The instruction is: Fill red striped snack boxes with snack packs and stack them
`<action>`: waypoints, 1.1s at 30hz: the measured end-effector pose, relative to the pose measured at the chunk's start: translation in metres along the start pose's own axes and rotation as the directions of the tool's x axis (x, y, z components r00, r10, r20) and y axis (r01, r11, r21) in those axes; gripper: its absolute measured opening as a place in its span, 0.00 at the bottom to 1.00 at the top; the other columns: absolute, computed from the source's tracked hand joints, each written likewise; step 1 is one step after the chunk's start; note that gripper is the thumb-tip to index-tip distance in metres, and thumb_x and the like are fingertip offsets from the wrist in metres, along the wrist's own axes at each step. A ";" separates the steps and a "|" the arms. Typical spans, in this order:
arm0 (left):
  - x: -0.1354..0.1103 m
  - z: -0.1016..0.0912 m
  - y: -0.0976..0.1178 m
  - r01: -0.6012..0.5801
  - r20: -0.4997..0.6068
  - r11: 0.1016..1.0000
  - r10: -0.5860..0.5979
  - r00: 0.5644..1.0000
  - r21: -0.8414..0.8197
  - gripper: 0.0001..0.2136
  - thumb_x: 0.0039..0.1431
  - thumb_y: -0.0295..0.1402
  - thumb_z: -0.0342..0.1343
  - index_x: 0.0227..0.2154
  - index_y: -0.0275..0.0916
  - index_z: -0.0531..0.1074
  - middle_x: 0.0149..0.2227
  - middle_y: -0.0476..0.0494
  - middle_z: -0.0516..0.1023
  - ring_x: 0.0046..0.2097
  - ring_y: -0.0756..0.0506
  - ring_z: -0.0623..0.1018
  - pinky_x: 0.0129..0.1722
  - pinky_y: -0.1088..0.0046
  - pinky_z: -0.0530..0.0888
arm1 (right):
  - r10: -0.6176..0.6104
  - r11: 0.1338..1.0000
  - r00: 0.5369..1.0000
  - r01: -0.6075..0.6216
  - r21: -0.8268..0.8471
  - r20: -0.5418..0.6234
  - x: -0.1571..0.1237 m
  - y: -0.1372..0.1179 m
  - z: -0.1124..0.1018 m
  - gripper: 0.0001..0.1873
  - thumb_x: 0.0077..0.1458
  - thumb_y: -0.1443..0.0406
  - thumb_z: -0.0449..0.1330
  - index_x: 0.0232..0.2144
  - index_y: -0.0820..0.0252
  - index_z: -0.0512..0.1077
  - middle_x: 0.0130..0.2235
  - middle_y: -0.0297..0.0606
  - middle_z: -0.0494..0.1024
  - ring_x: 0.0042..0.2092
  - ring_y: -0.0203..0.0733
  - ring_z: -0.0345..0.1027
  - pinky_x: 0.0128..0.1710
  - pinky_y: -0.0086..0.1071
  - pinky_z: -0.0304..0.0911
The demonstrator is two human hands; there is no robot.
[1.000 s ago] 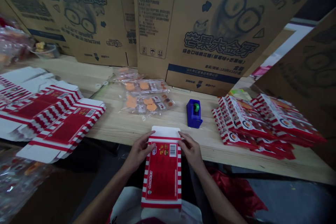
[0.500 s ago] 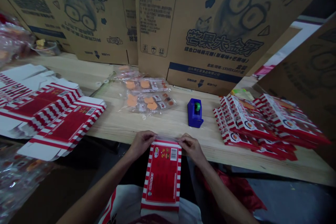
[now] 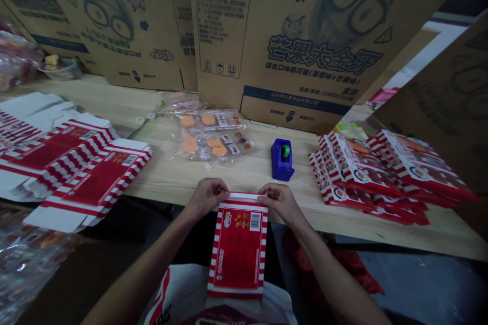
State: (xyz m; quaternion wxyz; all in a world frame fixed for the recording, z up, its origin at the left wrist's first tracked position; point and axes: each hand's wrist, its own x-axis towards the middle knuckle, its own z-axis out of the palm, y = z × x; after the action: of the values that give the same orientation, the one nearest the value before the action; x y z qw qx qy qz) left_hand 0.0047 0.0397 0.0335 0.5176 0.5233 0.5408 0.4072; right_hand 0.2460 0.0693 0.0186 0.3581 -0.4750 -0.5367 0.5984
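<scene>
A red box with white-striped edges (image 3: 240,254) lies in front of my body, its printed face with the barcode up. My left hand (image 3: 208,197) pinches the upper left corner of its top flap. At the upper right corner, my right hand (image 3: 281,202) pinches the same flap. The flap stretches between both hands as a white and red strip, level with the table's front edge. Beyond my hands stands a blue tape dispenser (image 3: 282,160) with a green core. Clear packets with orange pieces (image 3: 213,144) lie behind my left hand.
Flattened striped boxes (image 3: 91,177) are stacked on the left of the wooden table (image 3: 160,177). Filled red boxes (image 3: 381,172) are piled on the right. Large brown cartons (image 3: 290,81) line the back. More clear packets (image 3: 30,259) sit low at the left.
Both hands have moved slightly up with the box's top flap, which now shows as a flat white and red strip. The clear film-like edge seen there before no longer shows.
</scene>
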 end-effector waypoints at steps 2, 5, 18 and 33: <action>0.000 0.001 -0.001 -0.008 0.013 0.999 0.008 1.000 -0.035 0.07 0.45 0.33 0.63 0.20 0.35 0.72 0.21 0.49 0.72 0.25 0.50 0.70 0.26 0.77 0.65 | -0.018 1.000 1.000 0.018 -0.011 -0.017 -0.001 -0.001 0.001 0.11 0.37 0.61 0.70 0.21 0.61 0.74 0.21 0.32 0.76 0.23 0.36 0.68 0.25 0.29 0.63; -0.007 0.002 -0.010 -0.032 0.072 0.997 0.037 0.997 -0.067 0.08 0.49 0.34 0.61 0.21 0.35 0.72 0.23 0.48 0.74 0.27 0.50 0.71 0.29 0.76 0.67 | -0.064 0.997 0.998 0.063 -0.041 -0.024 -0.011 0.004 0.002 0.09 0.43 0.60 0.67 0.22 0.60 0.74 0.23 0.34 0.76 0.26 0.37 0.68 0.28 0.30 0.64; -0.031 0.009 -0.033 0.134 0.034 0.889 -0.133 0.991 -0.438 0.13 0.49 0.39 0.65 0.34 0.36 0.76 0.33 0.45 0.77 0.34 0.47 0.77 0.34 0.74 0.73 | -0.265 0.962 0.909 0.229 -0.147 -0.323 -0.008 0.013 -0.013 0.18 0.48 0.56 0.64 0.41 0.58 0.76 0.43 0.43 0.79 0.42 0.45 0.72 0.40 0.35 0.67; -0.015 0.013 -0.022 0.077 -0.127 0.880 -0.154 0.980 -0.468 0.20 0.43 0.42 0.69 0.36 0.36 0.74 0.30 0.46 0.79 0.27 0.46 0.79 0.28 0.72 0.76 | -0.229 0.954 0.670 0.299 -0.026 -0.706 0.061 0.031 -0.052 0.18 0.43 0.51 0.61 0.24 0.61 0.73 0.28 0.36 0.73 0.31 0.39 0.66 0.31 0.32 0.63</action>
State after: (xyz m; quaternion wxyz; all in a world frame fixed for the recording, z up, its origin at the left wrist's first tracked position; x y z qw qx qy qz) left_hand 0.0128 0.0207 0.0117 0.6052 0.3179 0.4988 0.5328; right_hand 0.2805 0.1375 -0.0220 0.6389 -0.5665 -0.3951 0.3388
